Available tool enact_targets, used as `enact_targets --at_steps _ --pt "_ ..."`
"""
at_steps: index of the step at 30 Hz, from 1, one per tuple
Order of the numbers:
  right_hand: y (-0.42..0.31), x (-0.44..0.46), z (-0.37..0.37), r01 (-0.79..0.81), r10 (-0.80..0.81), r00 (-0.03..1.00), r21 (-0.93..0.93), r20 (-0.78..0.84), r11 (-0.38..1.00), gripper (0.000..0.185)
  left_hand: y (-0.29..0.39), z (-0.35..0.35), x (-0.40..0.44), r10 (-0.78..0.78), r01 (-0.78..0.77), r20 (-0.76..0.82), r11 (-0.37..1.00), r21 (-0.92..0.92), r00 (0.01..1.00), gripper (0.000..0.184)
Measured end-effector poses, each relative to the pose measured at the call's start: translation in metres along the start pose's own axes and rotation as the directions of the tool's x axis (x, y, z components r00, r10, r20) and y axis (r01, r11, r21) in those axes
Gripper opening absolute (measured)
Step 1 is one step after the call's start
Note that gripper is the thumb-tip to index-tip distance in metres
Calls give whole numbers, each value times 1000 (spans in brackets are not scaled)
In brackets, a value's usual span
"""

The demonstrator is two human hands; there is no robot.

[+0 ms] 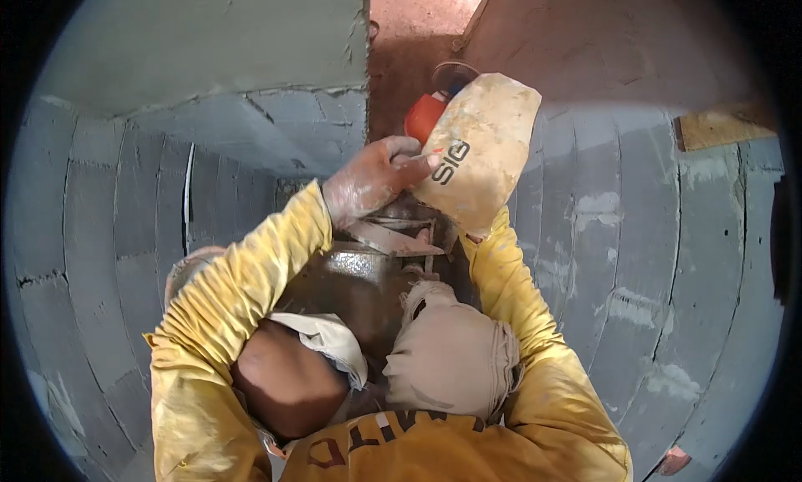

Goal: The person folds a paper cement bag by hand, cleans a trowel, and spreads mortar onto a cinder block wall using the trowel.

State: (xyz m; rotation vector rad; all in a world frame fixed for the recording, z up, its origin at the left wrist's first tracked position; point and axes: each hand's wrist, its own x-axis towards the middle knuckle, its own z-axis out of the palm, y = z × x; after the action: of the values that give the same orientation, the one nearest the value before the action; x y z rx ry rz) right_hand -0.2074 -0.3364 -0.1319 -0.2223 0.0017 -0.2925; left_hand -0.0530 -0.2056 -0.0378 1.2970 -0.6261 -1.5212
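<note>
A stained, cream-coloured board (489, 135) with dark letters, apparently "SIG", is held up in front of me, tilted. My left hand (368, 181), coated in pale dust, is at its left edge. A digit lies over the board's face and the other fingers are curled beside the edge. My right forearm, in a yellow sleeve (522, 286), reaches the board's lower edge. Behind the board my right hand is almost wholly hidden, so its fingers do not show. A red rounded object (424, 116) is partly visible beyond the board.
Grey block walls (618, 256) close in on both sides, with pale mortar smears on the right. A smooth plastered surface (225, 39) spans the upper left. Wooden pieces (397, 238) lie low between my knees. A plank (723, 131) sticks out at right.
</note>
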Motion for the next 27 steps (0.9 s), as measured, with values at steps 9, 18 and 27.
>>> enact_targets --at_steps 9,18,27 --pt "-2 -9 -4 -66 62 997 139 39 988 74 -48 -31 -2 -79 60 -153 990 -127 985 39" --pt "23 -7 -3 -185 72 922 -269 -380 945 65 -61 -37 -17 -84 56 -97 962 -267 992 34" --pt "64 -99 -38 -582 253 604 -202 -756 787 55 -191 -7 -79 -366 400 -210 904 153 907 75"
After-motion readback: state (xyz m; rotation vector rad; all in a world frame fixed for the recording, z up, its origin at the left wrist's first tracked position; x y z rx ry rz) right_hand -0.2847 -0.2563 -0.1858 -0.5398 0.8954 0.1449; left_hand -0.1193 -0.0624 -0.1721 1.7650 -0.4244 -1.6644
